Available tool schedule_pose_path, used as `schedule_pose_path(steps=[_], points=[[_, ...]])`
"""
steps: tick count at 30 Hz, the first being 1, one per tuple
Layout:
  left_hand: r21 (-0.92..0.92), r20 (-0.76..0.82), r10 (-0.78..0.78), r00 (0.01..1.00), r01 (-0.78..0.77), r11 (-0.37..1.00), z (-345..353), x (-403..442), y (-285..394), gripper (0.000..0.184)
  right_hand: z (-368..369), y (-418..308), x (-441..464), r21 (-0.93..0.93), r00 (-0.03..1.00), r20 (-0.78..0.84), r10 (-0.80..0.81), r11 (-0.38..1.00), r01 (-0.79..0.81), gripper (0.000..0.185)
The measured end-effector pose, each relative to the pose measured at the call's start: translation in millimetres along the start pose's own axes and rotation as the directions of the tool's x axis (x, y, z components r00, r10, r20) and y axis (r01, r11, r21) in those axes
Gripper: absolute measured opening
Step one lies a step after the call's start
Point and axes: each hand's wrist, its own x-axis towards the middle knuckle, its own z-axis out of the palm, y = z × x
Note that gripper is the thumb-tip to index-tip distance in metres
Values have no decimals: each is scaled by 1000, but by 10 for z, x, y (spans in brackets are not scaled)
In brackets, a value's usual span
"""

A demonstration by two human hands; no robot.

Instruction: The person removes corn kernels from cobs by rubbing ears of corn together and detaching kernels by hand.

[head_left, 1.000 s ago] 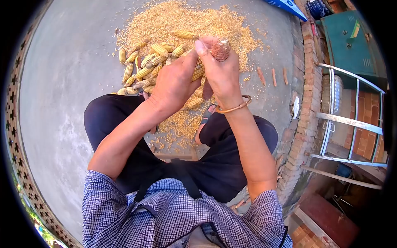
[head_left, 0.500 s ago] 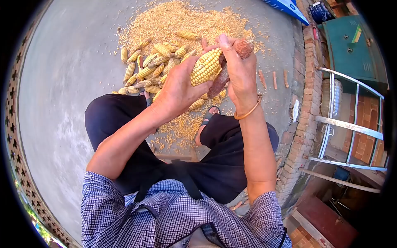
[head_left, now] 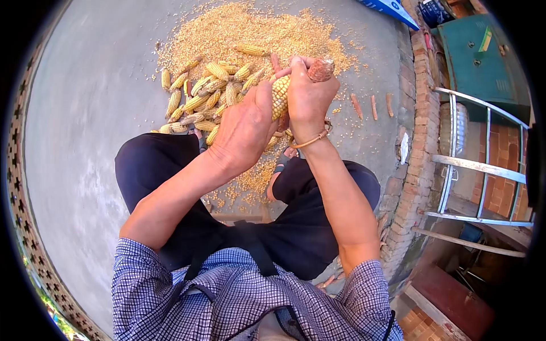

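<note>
My left hand (head_left: 245, 126) is closed around a yellow ear of corn (head_left: 280, 96), whose kernels show between my two hands. Wrapped in my right hand (head_left: 310, 99) is a reddish bare corncob (head_left: 322, 70), its end sticking out above the fist and its side pressed against the ear. The palms and most of the fingertips are hidden. Beyond my hands lies a heap of corn ears (head_left: 199, 96), and behind that a wide spread of loose kernels (head_left: 250, 28).
Several bare cobs (head_left: 373, 107) lie on the concrete floor (head_left: 79, 113) to the right. A low brick edge (head_left: 421, 113) runs along that side, with a metal rack (head_left: 483, 165) and a green cabinet (head_left: 483, 62) past it. More kernels (head_left: 250, 179) lie between my feet.
Both hands have drawn closer together, my right hand moving left and slightly down over the ear. Less of the ear's yellow face shows now. Both grips are kept.
</note>
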Motion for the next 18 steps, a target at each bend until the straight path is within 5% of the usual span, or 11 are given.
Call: schedule_pose_path(steps=[3,8,13,15,18], points=[[-64,-143,86,986,-96,993,-27,15,-64,56,-25,-94,20,123,992,91,93,987,-104,18],[196,-128,82,988,-56,979,-72,74,-127,56,-154,-224,7,302,910,341,234,890,-342,23],[489,-52,256,965,-199,849,-25,92,-66,42,-14,-42,-98,222,975,99,197,951,-215,17],[478,-27,245,969,-202,855,20,84,-63,42,16,148,-58,300,974,14,225,928,-219,15],[322,27,97,995,-101,941,41,64,-15,47,-5,250,54,123,977,-93,194,976,-182,16]])
